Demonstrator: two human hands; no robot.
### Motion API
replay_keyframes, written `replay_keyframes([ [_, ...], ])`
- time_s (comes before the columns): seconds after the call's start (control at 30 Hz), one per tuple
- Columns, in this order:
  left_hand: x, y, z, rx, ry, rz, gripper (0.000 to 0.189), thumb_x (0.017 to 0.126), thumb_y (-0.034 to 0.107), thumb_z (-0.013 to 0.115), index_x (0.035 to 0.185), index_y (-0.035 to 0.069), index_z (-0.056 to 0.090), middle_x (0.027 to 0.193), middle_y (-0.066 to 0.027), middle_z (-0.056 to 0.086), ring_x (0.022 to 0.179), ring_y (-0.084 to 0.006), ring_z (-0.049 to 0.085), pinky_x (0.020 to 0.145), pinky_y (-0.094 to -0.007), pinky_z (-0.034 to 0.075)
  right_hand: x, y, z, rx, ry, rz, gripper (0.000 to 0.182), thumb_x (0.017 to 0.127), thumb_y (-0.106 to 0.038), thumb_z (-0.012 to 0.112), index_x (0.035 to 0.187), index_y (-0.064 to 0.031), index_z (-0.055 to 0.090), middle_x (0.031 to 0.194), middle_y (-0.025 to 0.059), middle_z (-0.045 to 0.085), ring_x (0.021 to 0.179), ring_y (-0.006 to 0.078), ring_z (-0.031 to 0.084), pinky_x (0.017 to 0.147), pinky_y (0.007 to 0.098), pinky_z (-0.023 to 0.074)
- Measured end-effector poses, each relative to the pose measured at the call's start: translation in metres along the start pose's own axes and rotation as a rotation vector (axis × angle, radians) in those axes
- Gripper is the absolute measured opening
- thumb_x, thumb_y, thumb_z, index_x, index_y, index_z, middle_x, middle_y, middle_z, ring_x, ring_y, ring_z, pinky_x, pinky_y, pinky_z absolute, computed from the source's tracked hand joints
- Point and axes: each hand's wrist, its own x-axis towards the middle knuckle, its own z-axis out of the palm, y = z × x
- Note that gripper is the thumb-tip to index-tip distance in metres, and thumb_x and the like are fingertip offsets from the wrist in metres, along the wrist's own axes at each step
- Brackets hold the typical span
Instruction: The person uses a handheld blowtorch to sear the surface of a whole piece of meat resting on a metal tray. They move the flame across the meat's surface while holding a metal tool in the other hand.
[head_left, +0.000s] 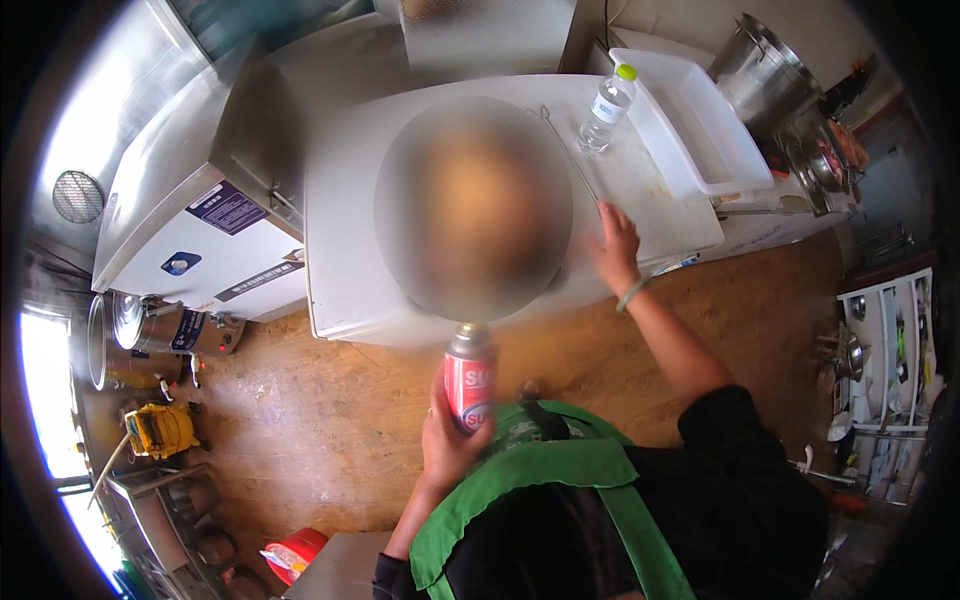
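Observation:
A red gas canister (471, 379) with white lettering stands nearly upright in my left hand (450, 442), its fingers wrapped around the lower part. Its narrow metal neck runs up into a round blurred patch, which hides whatever is above it. At the right, my right hand (619, 251) reaches over the white worktable (352, 285). Its fingertips meet the near end of a thin metal rod (568, 153) with a looped far end. The thumb is blurred, so whether the fingers grip the rod is unclear. Behind the rod is a clear plastic bottle (606, 111) with a green cap.
A white plastic tub (667, 120) sits right of the bottle, near a steel stockpot (769, 75). To the left is a white chest-like appliance (195, 240). Steel drums (142, 330) and a yellow mop bucket (161, 431) stand on the brown floor (300, 427). A utensil rack (892, 375) is far right.

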Motion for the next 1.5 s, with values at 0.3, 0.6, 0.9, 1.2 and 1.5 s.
replay_keyframes([
  [0.3, 0.023, 0.031, 0.038, -0.052, -0.127, 0.023, 0.099, 0.068, 0.025, 0.079, 0.139, -0.003, 0.016, 0.106, -0.0235, 0.059, 0.095, -0.0357, 0.062, 0.078, -0.0407, 0.050, -0.078, -0.176, -0.065, 1.253, -0.453, 0.311, 0.101, 0.072, -0.022, 0.080, 0.142, 0.0020, 0.011, 0.130, 0.0164, 0.041, 0.117, 0.0222, 0.045, 0.098, 0.0352, 0.0390],
  [0.6, 0.025, 0.017, 0.018, 0.112, -0.499, 0.117, 0.067, 0.084, 0.019, 0.066, 0.138, 0.002, 0.029, 0.116, -0.0191, 0.056, 0.108, -0.0295, 0.056, 0.090, -0.0363, 0.046, -0.078, -0.131, -0.087, 0.862, -0.440, 0.191, 0.082, 0.068, -0.012, 0.076, 0.135, -0.0017, 0.030, 0.117, 0.0168, 0.053, 0.104, 0.0241, 0.056, 0.088, 0.0352, 0.0456],
  [0.9, -0.022, -0.099, -0.058, -0.081, 0.006, -0.265, 0.034, 0.091, 0.015, 0.057, 0.119, -0.001, 0.051, 0.091, -0.0080, 0.065, 0.077, -0.0127, 0.062, 0.070, -0.0259, 0.050, -0.081, -0.167, -0.104, 0.558, -0.440, 0.050, 0.068, 0.063, -0.009, 0.075, 0.123, -0.0061, 0.044, 0.114, 0.0170, 0.054, 0.101, 0.0351, 0.057, 0.084, 0.0390, 0.0486],
  [1.2, -0.030, -0.103, -0.060, -0.141, 0.049, -0.321, 0.034, 0.092, 0.017, 0.055, 0.121, -0.001, 0.051, 0.095, -0.0072, 0.061, 0.078, -0.0121, 0.058, 0.070, -0.0259, 0.049, -0.080, -0.171, -0.100, 0.518, -0.410, -0.014, 0.067, 0.061, -0.009, 0.076, 0.121, -0.0060, 0.045, 0.112, 0.0166, 0.055, 0.099, 0.0351, 0.057, 0.082, 0.0390, 0.0490],
  [1.5, -0.042, -0.158, -0.067, -0.152, 0.135, -0.442, 0.032, 0.089, 0.020, 0.058, 0.115, 0.000, 0.057, 0.087, -0.0081, 0.064, 0.069, -0.0127, 0.060, 0.062, -0.0262, 0.050, -0.081, -0.158, -0.100, 0.656, -0.384, 0.144, 0.076, 0.065, -0.011, 0.077, 0.129, -0.0051, 0.039, 0.116, 0.0170, 0.053, 0.104, 0.0318, 0.057, 0.087, 0.0367, 0.0472],
])
